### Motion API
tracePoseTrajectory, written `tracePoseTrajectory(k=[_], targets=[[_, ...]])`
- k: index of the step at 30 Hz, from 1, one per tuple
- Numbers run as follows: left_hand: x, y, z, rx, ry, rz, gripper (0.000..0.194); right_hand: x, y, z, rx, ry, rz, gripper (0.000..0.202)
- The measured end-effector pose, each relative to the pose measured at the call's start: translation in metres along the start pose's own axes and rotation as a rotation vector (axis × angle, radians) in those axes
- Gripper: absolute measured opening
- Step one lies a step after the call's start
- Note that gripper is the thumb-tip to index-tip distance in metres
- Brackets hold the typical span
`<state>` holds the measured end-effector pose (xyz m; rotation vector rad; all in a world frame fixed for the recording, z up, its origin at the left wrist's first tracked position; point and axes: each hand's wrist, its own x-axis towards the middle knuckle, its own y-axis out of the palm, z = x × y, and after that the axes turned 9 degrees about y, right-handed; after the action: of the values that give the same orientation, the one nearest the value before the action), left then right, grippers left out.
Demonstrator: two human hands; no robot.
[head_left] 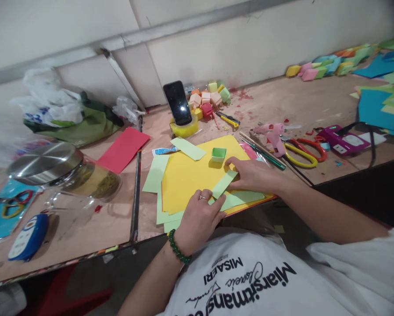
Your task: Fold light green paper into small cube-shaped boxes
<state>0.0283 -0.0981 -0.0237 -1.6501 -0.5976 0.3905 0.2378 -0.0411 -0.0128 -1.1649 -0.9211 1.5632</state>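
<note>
A light green paper strip (pixel 224 184) slants between my two hands above the yellow paper sheets (pixel 187 184). My left hand (pixel 202 215), with a ring and a green bead bracelet, pinches its lower left end. At the upper right end, my right hand (pixel 251 175) holds the strip between thumb and fingers. Just beyond stands a small open green paper box (pixel 218 154). Another pale green strip (pixel 188 148) lies flat near the top of the yellow sheets. More pale green paper (pixel 155 173) sticks out at the left and under my hands.
A phone (pixel 177 103) leans on a yellow tape roll (pixel 184 127), with folded paper cubes (pixel 215 97) behind. Rightward lie a pink glue gun (pixel 274 138), scissors (pixel 300 156) and a purple power strip (pixel 343 139). A lidded jar (pixel 91 175) and red paper (pixel 123 149) are at left.
</note>
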Motion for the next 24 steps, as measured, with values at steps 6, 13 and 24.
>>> tracePoseTrajectory(k=[6, 13, 24], targets=[[-0.001, -0.002, -0.002, -0.004, -0.036, 0.045, 0.038, 0.01, -0.01, -0.009, -0.048, 0.045, 0.059, 0.061], [0.0, -0.002, -0.002, -0.025, -0.057, 0.042, 0.037, 0.007, -0.017, -0.018, -0.06, 0.085, 0.038, 0.058], [0.003, -0.005, -0.005, -0.01, -0.077, 0.092, 0.035, -0.014, -0.003, 0.018, -0.13, 0.038, -0.013, 0.085]])
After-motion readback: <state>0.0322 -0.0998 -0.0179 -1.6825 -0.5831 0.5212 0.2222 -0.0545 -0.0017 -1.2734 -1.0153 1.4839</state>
